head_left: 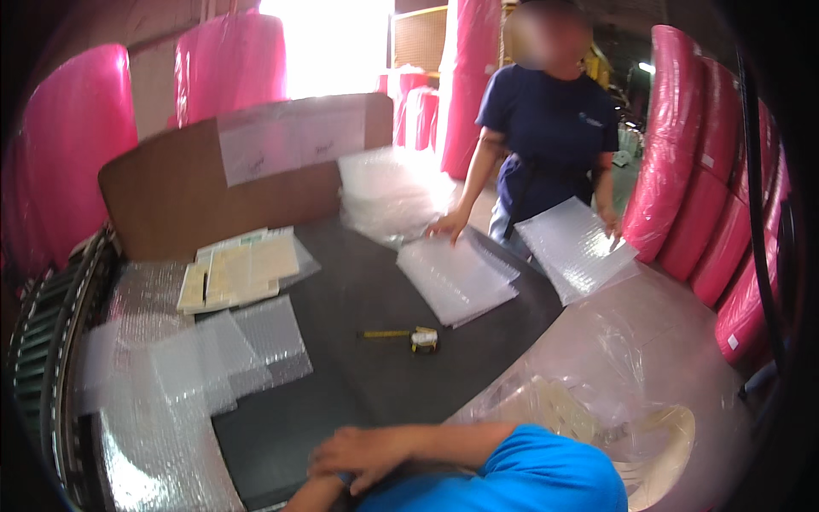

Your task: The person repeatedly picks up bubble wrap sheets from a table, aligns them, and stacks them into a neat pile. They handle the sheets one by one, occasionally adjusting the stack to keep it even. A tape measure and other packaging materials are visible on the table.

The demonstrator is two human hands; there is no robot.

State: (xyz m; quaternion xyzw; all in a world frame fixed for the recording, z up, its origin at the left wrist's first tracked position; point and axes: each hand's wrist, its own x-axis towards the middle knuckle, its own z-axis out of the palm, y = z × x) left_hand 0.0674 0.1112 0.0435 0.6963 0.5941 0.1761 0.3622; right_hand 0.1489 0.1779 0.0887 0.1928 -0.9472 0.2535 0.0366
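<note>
My right hand (363,452) comes in across the lower edge from a blue sleeve. It lies over my left wrist with loosely bent fingers and holds no object. Of my left arm only a bit of skin (316,493) shows at the bottom edge; its fingers are hidden under my right arm. Before my hands is the dark tabletop (367,384). A tape measure (424,340) lies on it with a short length of yellow blade pulled out. To the left, several clear bubble wrap sheets (205,358) overlap one another.
Across the table a co-worker (554,128) touches a bubble wrap stack (456,273) and holds another bubble wrap sheet (580,247). Papers with a pen (243,269) lie left, by a brown board (162,188). Plastic film (631,341) covers the right side. Pink rolls (682,154) stand around.
</note>
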